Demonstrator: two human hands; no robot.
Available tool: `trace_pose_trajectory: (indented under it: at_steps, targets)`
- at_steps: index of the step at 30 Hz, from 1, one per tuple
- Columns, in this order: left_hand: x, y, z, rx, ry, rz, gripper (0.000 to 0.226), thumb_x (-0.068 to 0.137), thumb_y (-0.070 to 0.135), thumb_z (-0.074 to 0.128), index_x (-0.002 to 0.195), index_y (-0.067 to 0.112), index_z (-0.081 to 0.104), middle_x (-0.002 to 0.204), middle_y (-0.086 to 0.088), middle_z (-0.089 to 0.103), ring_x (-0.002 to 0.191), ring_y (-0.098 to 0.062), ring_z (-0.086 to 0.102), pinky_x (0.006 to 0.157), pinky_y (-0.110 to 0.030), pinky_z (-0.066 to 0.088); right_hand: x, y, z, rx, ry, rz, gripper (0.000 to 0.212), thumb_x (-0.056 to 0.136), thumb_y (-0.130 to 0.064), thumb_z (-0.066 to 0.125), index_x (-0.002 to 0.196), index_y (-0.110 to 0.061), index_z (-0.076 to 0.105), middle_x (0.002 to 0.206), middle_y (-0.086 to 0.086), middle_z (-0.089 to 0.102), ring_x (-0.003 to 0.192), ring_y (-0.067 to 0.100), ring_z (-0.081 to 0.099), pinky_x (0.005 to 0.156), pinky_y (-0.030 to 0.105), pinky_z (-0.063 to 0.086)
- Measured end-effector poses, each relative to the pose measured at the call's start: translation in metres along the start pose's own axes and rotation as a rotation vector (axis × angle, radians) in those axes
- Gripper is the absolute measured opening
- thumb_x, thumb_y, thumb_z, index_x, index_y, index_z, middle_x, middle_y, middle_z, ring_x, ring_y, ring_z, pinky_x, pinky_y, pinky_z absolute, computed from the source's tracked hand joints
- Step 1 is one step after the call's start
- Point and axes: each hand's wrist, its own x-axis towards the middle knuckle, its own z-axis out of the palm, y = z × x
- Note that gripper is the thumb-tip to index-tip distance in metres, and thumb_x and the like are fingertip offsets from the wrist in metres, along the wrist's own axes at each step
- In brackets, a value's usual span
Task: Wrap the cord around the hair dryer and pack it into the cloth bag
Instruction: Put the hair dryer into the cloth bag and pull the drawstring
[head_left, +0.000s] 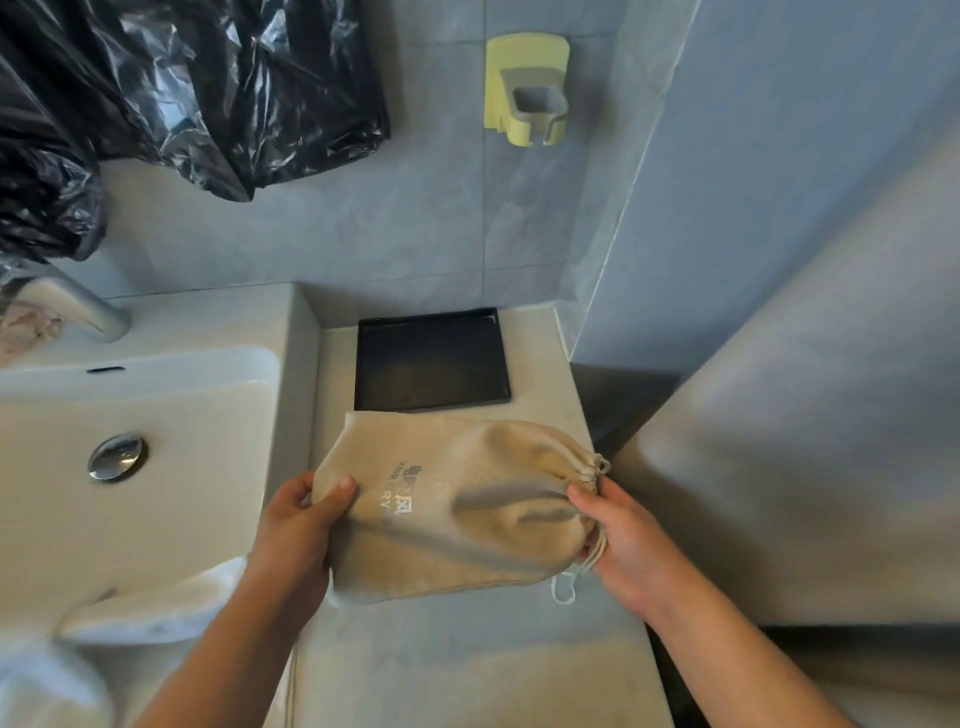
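A beige cloth bag (452, 506) with silver lettering lies sideways over the counter, bulging and full. Its mouth at the right end is gathered tight by a white drawstring (569, 582) whose loop hangs down below. My left hand (298, 530) grips the bag's closed bottom end, thumb on top. My right hand (623, 545) pinches the gathered mouth and the drawstring. The hair dryer and its cord are hidden from view.
A black square tray (431, 358) sits on the counter just behind the bag. A white sink (135, 415) with a chrome drain and faucet (78, 306) is to the left. A yellow wall holder (527, 88) hangs above. Black plastic sheeting (171, 88) hangs at top left. A white towel (156, 608) lies at the sink's front edge.
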Motion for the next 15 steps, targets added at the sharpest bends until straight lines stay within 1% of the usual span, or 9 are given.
trace_pose_trajectory:
  at_steps: [1, 3, 5, 7, 8, 10, 12, 14, 15]
  targets:
    - [0.009, 0.003, 0.002, 0.000, -0.005, -0.003, 0.022, 0.092, 0.020, 0.067, 0.105, 0.004, 0.060, 0.097, -0.018, 0.067, 0.081, -0.029, 0.064, 0.078, -0.048, 0.054, 0.006, -0.004, 0.003, -0.010, 0.001, 0.005, 0.027, 0.096, -0.021, 0.055, 0.122, -0.021, 0.063, 0.116, 0.009, 0.071, 0.108, 0.031, 0.066, 0.094, 0.050, 0.049]
    - [0.031, 0.007, 0.005, -0.006, -0.023, -0.011, 0.023, 0.092, 0.023, 0.067, 0.106, 0.006, 0.061, 0.101, -0.020, 0.069, 0.084, -0.031, 0.065, 0.080, -0.051, 0.055, 0.020, -0.016, 0.010, -0.027, 0.001, 0.014, 0.027, 0.095, -0.023, 0.056, 0.122, -0.022, 0.063, 0.115, 0.008, 0.071, 0.109, 0.030, 0.066, 0.099, 0.051, 0.048]
    - [0.054, 0.009, 0.009, -0.020, -0.020, -0.027, 0.024, 0.092, 0.023, 0.067, 0.109, 0.007, 0.061, 0.103, -0.019, 0.070, 0.088, -0.033, 0.067, 0.083, -0.053, 0.055, 0.040, -0.027, 0.016, -0.054, 0.012, 0.019, 0.027, 0.095, -0.025, 0.057, 0.121, -0.023, 0.063, 0.116, 0.007, 0.071, 0.109, 0.029, 0.066, 0.097, 0.048, 0.051]
    - [0.078, 0.011, 0.015, -0.052, -0.010, -0.036, 0.022, 0.093, 0.022, 0.066, 0.110, 0.010, 0.060, 0.106, -0.016, 0.069, 0.092, -0.034, 0.067, 0.086, -0.055, 0.056, 0.063, -0.037, 0.023, -0.086, 0.018, 0.003, 0.028, 0.095, -0.024, 0.058, 0.122, -0.024, 0.063, 0.118, 0.007, 0.070, 0.110, 0.029, 0.065, 0.099, 0.050, 0.049]
    - [0.091, 0.012, 0.018, -0.057, -0.007, -0.036, 0.020, 0.093, 0.023, 0.066, 0.110, 0.014, 0.060, 0.108, -0.015, 0.069, 0.095, -0.034, 0.067, 0.087, -0.056, 0.055, 0.075, -0.042, 0.028, -0.101, 0.024, -0.012, 0.028, 0.095, -0.022, 0.058, 0.122, -0.024, 0.062, 0.118, 0.007, 0.070, 0.110, 0.029, 0.065, 0.099, 0.050, 0.049]
    - [0.119, 0.016, 0.024, -0.043, -0.003, -0.015, 0.017, 0.094, 0.025, 0.064, 0.111, 0.021, 0.060, 0.113, -0.015, 0.068, 0.100, -0.036, 0.066, 0.088, -0.058, 0.055, 0.102, -0.053, 0.037, -0.116, 0.058, -0.046, 0.028, 0.095, -0.012, 0.057, 0.120, -0.023, 0.062, 0.115, 0.007, 0.071, 0.106, 0.027, 0.067, 0.095, 0.046, 0.052]
    - [0.146, 0.020, 0.031, -0.048, 0.005, -0.005, 0.019, 0.095, 0.024, 0.062, 0.114, 0.023, 0.060, 0.115, -0.015, 0.067, 0.103, -0.036, 0.065, 0.088, -0.058, 0.055, 0.127, -0.064, 0.045, -0.121, 0.087, -0.061, 0.032, 0.095, -0.005, 0.054, 0.123, -0.019, 0.060, 0.114, 0.007, 0.071, 0.105, 0.026, 0.067, 0.094, 0.043, 0.052]
    - [0.172, 0.025, 0.039, -0.075, 0.013, -0.007, 0.022, 0.096, 0.022, 0.061, 0.118, 0.020, 0.058, 0.115, -0.012, 0.067, 0.102, -0.033, 0.065, 0.086, -0.052, 0.055, 0.154, -0.073, 0.051, -0.114, 0.094, -0.059, 0.037, 0.095, -0.004, 0.055, 0.129, -0.018, 0.056, 0.118, 0.008, 0.070, 0.107, 0.026, 0.067, 0.094, 0.043, 0.052]
    - [0.183, 0.028, 0.044, -0.086, 0.018, -0.001, 0.021, 0.097, 0.021, 0.060, 0.117, 0.019, 0.058, 0.113, -0.011, 0.066, 0.100, -0.030, 0.064, 0.085, -0.049, 0.055, 0.166, -0.078, 0.054, -0.104, 0.096, -0.053, 0.037, 0.094, -0.004, 0.055, 0.128, -0.020, 0.057, 0.118, 0.007, 0.070, 0.106, 0.026, 0.067, 0.093, 0.043, 0.053]
